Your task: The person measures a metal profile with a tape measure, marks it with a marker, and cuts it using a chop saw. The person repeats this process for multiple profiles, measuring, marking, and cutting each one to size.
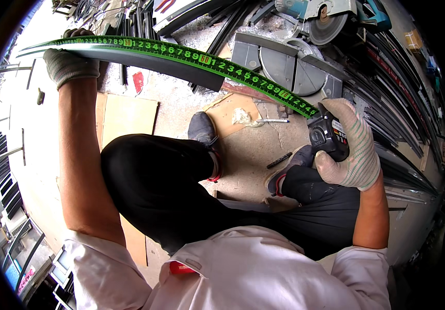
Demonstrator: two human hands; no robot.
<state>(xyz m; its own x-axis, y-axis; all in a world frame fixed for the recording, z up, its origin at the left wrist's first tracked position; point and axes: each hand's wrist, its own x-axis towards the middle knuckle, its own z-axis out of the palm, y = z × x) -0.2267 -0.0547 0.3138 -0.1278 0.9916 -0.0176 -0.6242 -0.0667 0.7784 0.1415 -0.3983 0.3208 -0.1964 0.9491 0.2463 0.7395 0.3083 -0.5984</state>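
Gloved, my right hand (354,147) is wrapped around a black tape measure (329,136). From its case a bright green blade (222,66) runs out to the far left. Lying just under the blade is a long dark grey metal profile (176,72), whose near-side end shows mid-picture. My left hand (71,63), also in a knitted glove, is closed around the profile and the blade at the left. Its fingertips show beyond the blade's far edge. The far ends of blade and profile reach toward the rim.
A miter saw (331,23) with a round grey base (292,67) stands at the back right. Stacks of dark profiles (393,88) line the right. Cardboard (129,116), a white pen (273,121) and a black marker (279,160) lie on the floor near my shoes.
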